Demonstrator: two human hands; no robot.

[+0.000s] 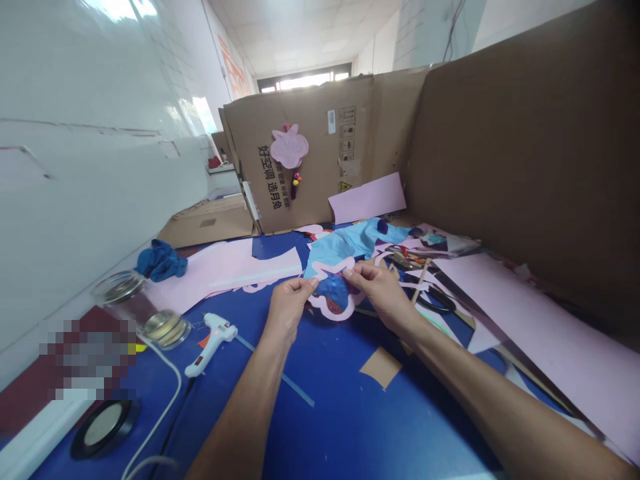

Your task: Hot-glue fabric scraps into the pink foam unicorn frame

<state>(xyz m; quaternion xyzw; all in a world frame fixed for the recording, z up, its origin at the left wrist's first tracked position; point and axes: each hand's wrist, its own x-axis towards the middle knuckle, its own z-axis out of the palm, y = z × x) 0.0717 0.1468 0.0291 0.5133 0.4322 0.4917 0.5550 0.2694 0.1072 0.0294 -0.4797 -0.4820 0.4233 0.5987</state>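
Note:
My left hand (289, 303) and my right hand (379, 288) both pinch a pink paper frame cutout (334, 307) above the blue table (350, 413). A blue crinkled piece shows through the frame's opening. The left fingers grip its upper left edge, the right fingers its upper right edge. Just behind it lies a light blue sheet (350, 243).
A white glue gun (213, 341) with a cord lies to the left, beside a glass jar on its side (143, 310). Black scissors (436, 301) and paper scraps lie to the right. Pink sheets (550, 333) and cardboard walls (525, 153) surround the table. A blue cloth (161, 261) sits far left.

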